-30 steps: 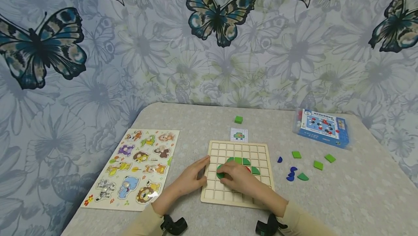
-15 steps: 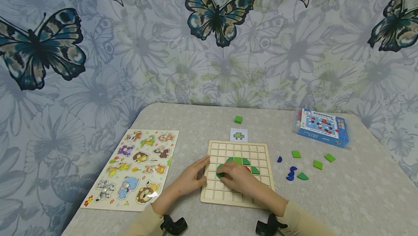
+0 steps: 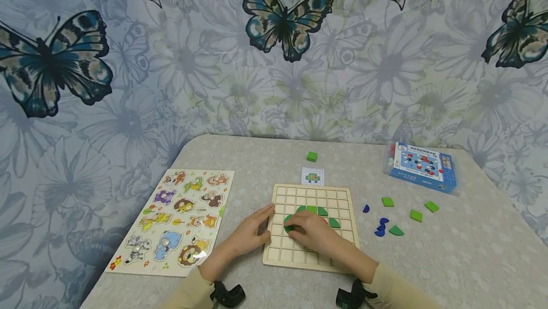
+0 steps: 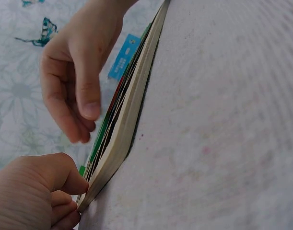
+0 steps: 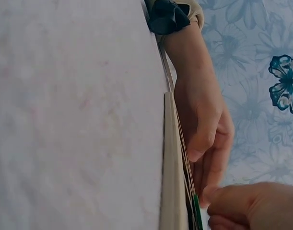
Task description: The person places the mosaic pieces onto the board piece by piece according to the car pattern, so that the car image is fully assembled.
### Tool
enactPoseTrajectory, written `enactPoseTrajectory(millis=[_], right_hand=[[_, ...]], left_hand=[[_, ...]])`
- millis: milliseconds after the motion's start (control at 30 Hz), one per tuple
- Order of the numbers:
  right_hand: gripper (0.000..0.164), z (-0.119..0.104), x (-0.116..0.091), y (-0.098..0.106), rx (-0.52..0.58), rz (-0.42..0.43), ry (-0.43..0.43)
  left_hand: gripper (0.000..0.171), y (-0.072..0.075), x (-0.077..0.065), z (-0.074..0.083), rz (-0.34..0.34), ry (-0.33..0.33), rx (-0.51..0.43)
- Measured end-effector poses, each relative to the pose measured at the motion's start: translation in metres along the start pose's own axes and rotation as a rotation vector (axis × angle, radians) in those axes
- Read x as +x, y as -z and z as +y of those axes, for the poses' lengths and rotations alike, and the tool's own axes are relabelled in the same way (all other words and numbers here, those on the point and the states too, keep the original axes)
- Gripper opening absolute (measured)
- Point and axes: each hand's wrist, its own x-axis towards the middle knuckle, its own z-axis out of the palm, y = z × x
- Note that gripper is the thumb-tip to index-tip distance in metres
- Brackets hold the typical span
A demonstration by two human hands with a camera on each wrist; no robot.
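Note:
A wooden grid board (image 3: 280,256) lies flat before me, bearing several green pieces and a red piece (image 3: 325,219) partly hidden by my right hand. My right hand (image 3: 314,233) is bent over the middle of the board, fingertips right at the green rounded piece (image 3: 286,225) on its left side. In the left wrist view its fingers are loosely curled, with nothing visible between them. My left hand (image 3: 250,230) rests its fingertips and thumb against the board's left edge. Along the top of the arrangement sit a green square (image 3: 312,210) and green rounded pieces.
A pattern card (image 3: 313,176) and a green block (image 3: 312,156) are beyond the board. An animal puzzle board (image 3: 171,223) lies left. To the right are loose green squares (image 3: 416,216), blue pieces (image 3: 380,233), a green quarter-round piece (image 3: 396,230) and a blue box (image 3: 421,168).

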Motion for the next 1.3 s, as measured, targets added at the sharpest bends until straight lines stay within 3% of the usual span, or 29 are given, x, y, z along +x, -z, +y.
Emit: enactPoseTrajectory(millis=[133, 267, 500, 667, 800, 1000, 1300], right_hand=[[0.022, 0.008, -0.005, 0.017, 0.067, 0.080, -0.015], [0.024, 0.030, -0.021, 0.046, 0.069, 0.156, -0.066], [0.031, 0.088, -0.067, 0.104, -0.023, 0.244, -0.326], [0.034, 0.117, -0.098, 0.129, -0.055, 0.207, -0.463], [0.037, 0.128, -0.111, 0.134, -0.048, 0.156, -0.523], [0.036, 0.131, -0.117, 0.128, -0.098, 0.109, -0.535], [0.031, 0.142, -0.119, 0.122, -0.143, 0.177, -0.490]], left_hand=[[0.066, 0.000, 0.000, 0.000, 0.001, -0.003, 0.010], [0.067, 0.000, 0.000, -0.001, 0.003, -0.007, 0.011], [0.067, -0.001, -0.002, -0.003, 0.006, 0.002, 0.009], [0.067, -0.001, 0.000, -0.003, 0.008, 0.006, 0.004], [0.066, -0.002, 0.001, -0.002, 0.006, 0.004, -0.003], [0.066, -0.004, -0.003, -0.003, 0.002, -0.003, -0.004], [0.065, -0.002, -0.002, 0.000, -0.001, 0.016, -0.003]])
